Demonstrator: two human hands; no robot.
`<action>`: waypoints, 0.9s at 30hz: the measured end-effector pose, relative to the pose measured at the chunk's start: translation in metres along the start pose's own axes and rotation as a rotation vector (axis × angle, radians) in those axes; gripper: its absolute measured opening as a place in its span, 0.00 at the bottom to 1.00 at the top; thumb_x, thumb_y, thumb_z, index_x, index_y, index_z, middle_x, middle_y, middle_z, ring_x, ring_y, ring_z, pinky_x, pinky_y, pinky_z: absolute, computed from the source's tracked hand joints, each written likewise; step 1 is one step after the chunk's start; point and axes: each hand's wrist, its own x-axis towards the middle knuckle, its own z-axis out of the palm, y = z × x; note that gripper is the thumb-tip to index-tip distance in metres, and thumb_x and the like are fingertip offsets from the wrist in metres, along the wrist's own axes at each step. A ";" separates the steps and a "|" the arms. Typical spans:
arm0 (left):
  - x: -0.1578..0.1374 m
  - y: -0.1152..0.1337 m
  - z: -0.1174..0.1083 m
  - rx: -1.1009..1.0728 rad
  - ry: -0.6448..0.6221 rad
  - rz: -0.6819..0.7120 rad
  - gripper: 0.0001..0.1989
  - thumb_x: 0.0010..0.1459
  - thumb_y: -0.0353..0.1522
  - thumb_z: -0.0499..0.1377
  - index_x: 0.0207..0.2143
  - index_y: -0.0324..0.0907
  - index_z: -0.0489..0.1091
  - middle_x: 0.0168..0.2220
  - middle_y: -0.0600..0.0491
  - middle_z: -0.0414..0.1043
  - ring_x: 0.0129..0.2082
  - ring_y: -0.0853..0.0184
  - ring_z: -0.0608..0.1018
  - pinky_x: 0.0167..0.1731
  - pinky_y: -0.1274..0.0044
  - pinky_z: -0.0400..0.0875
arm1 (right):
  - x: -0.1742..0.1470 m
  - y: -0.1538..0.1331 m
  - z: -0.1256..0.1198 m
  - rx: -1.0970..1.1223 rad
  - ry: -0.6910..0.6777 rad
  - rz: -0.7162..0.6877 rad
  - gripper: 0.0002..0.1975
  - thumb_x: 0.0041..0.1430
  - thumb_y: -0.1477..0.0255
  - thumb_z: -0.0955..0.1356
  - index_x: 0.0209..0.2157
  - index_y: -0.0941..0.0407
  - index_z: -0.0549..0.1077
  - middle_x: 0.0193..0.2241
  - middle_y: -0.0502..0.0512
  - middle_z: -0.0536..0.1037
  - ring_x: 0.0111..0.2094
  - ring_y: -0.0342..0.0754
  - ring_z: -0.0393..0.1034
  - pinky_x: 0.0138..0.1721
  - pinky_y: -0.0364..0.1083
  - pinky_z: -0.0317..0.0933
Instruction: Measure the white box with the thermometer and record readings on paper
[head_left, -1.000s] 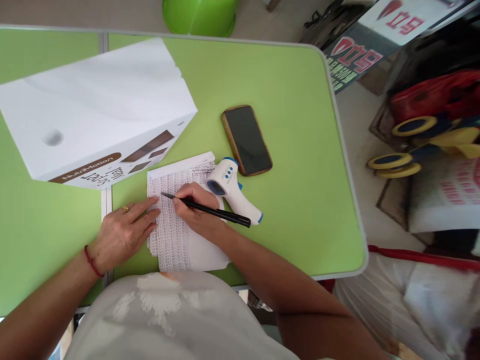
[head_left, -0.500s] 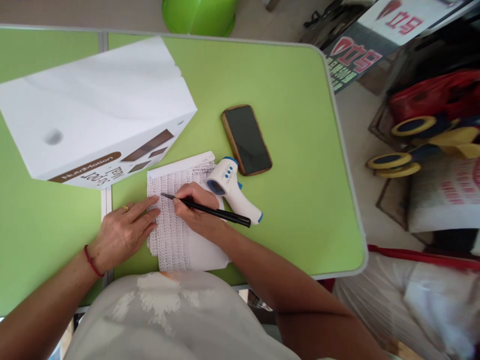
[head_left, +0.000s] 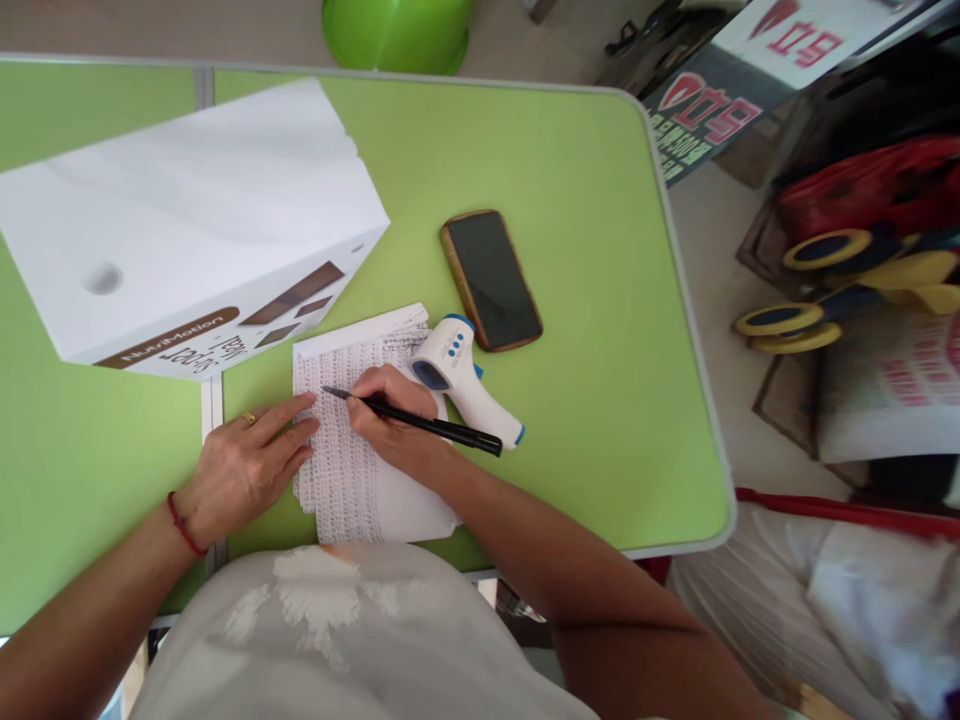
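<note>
A black pen (head_left: 420, 420) is pinched in my right hand (head_left: 394, 415), its tip on a notepad (head_left: 345, 480) covered with rows of handwriting. The heel of that hand rests on the paper. My left hand (head_left: 251, 455) lies flat, fingers stretched out, with the fingertips at the pad's left edge. Just right of the pad is a white and blue infrared thermometer (head_left: 465, 380), partly over the paper. Beyond it lies a smartphone (head_left: 493, 280) in a brown case, screen dark.
A large white box (head_left: 202, 210) marked NutriMotion stands at the left on the green table (head_left: 607, 300). A green stool or bucket (head_left: 397, 35) is past the far edge. On the right are a printed carton (head_left: 705, 110), yellow-and-blue handles (head_left: 780, 320) and a pale sack (head_left: 892, 390).
The view has shifted very slightly. Both hands and the pen stay in nearly the same place on the notepad.
</note>
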 end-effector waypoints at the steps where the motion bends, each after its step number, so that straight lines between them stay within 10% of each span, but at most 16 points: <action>1: 0.000 0.000 0.000 0.002 0.001 0.001 0.09 0.65 0.29 0.56 0.45 0.37 0.72 0.53 0.48 0.73 0.37 0.63 0.80 0.35 0.70 0.78 | 0.000 0.000 0.000 -0.002 0.001 0.003 0.07 0.51 0.76 0.65 0.23 0.54 0.63 0.17 0.42 0.63 0.18 0.37 0.57 0.21 0.39 0.56; 27: -0.001 -0.002 0.001 -0.004 0.000 0.001 0.09 0.65 0.29 0.56 0.45 0.37 0.72 0.53 0.48 0.73 0.38 0.64 0.80 0.35 0.71 0.78 | 0.000 0.001 0.001 -0.025 0.032 -0.020 0.07 0.51 0.78 0.65 0.24 0.53 0.62 0.17 0.42 0.64 0.18 0.38 0.57 0.21 0.39 0.55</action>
